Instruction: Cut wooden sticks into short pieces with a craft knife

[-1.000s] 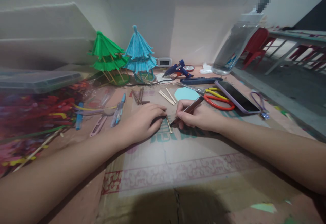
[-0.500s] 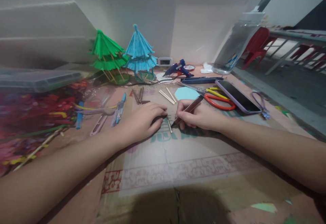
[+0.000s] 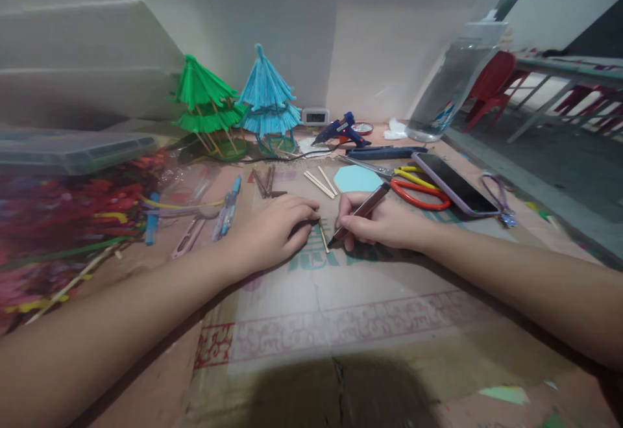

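Note:
My right hand [image 3: 372, 220] is closed around a brown marker pen [image 3: 365, 206], its dark tip pointing down at the near end of a thin wooden stick [image 3: 324, 236]. That stick lies on the printed cardboard, part brown and part pale. My left hand [image 3: 285, 228] pinches its far end between thumb and fingers. Beyond the hands lie several plain sticks [image 3: 318, 184] and a pale blue paper octagon [image 3: 357, 179]. A bundle of brown sticks [image 3: 264, 182] rests just past my left hand.
Scissors [image 3: 421, 188], a phone [image 3: 455, 184] and a blue glue gun [image 3: 342, 132] lie at the right and back. Green [image 3: 204, 103] and blue [image 3: 268, 93] paper pagodas stand by the wall. Pens [image 3: 228, 210] and a red craft pile [image 3: 63, 220] fill the left.
The marker tip has shifted slightly down along the stick, toward its near end. My left hand keeps its place on the stick.

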